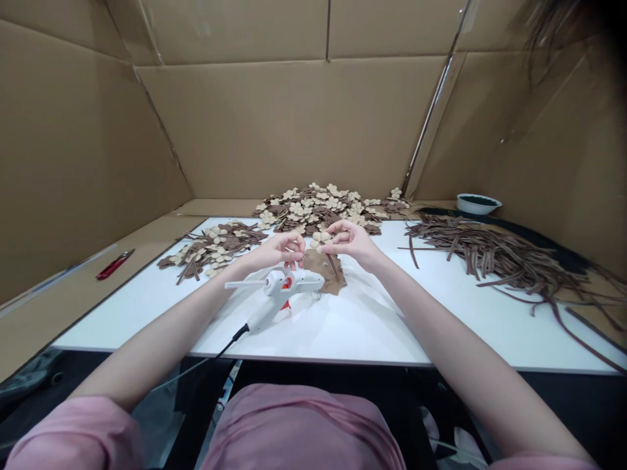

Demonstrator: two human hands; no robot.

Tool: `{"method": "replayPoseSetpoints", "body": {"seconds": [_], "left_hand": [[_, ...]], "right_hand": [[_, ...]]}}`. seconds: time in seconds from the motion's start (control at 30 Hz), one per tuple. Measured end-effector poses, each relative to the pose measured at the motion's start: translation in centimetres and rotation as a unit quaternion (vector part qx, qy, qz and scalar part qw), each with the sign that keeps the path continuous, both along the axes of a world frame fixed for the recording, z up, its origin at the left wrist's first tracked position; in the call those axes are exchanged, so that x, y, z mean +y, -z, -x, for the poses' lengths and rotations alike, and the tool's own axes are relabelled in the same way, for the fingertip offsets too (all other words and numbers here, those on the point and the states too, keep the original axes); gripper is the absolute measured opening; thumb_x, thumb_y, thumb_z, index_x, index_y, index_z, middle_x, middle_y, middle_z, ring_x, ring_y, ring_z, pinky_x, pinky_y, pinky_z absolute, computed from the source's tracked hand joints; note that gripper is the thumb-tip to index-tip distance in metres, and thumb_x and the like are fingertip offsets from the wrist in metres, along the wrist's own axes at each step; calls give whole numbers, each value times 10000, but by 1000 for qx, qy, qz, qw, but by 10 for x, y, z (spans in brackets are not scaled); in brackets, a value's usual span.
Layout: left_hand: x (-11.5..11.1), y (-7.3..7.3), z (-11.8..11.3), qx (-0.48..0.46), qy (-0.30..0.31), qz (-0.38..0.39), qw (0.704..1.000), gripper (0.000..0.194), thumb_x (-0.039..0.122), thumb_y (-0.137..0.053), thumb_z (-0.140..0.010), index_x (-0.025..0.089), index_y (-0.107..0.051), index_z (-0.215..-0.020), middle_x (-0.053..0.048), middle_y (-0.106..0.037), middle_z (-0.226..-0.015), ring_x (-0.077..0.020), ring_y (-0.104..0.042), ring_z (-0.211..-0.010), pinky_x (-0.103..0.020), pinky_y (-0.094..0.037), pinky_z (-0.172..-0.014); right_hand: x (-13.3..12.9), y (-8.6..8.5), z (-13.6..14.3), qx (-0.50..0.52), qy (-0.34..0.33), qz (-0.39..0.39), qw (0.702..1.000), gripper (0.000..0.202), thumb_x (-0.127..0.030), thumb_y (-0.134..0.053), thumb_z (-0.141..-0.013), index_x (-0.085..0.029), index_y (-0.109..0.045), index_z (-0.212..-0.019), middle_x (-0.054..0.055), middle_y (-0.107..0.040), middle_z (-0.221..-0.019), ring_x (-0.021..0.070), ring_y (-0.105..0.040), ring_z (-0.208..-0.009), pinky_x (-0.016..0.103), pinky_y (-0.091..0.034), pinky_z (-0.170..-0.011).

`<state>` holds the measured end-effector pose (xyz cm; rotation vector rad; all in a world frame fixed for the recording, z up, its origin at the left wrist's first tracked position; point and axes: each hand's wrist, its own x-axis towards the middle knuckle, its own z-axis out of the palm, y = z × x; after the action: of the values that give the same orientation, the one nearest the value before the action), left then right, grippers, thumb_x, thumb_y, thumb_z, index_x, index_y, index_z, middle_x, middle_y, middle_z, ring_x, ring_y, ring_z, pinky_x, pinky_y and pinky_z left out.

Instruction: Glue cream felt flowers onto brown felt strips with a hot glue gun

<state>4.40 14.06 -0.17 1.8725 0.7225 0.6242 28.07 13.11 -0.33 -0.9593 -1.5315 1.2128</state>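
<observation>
My right fingers pinched the flower (321,238) at frame centre, a strip (334,266) slanting down-right beneath; my left hand (280,249) curled just left, its hold unclear to me, glue gun (268,303) below.

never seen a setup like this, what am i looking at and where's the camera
There's no machine here, just a person's two bare hands. The single picture comes from a camera worn on the head, looking forward and down. The right hand pinches a cream flower; whether the left hand holds anything is too small to tell. On the white board, nearer the person, is a glue gun, beside a brown patch. A big flower pile sits behind the hands, a smaller pile to the left, and brown strips to the right.
</observation>
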Motion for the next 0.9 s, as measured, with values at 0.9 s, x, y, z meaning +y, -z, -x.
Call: {"method": "replayPoseSetpoints", "body": {"seconds": [0.9], "left_hand": [[19, 21, -17, -87, -29, -32, 995, 378, 398, -663, -840, 168, -559, -1121, -81, -707, -969, -186, -679, -888, -260, -511, -741]], "right_hand": [[-3, -4, 0, 37, -61, -32, 997, 535, -348, -886, -510, -202, -548, -898, -17, -683, -661, 174, -677, -650, 308, -507, -680]]}}
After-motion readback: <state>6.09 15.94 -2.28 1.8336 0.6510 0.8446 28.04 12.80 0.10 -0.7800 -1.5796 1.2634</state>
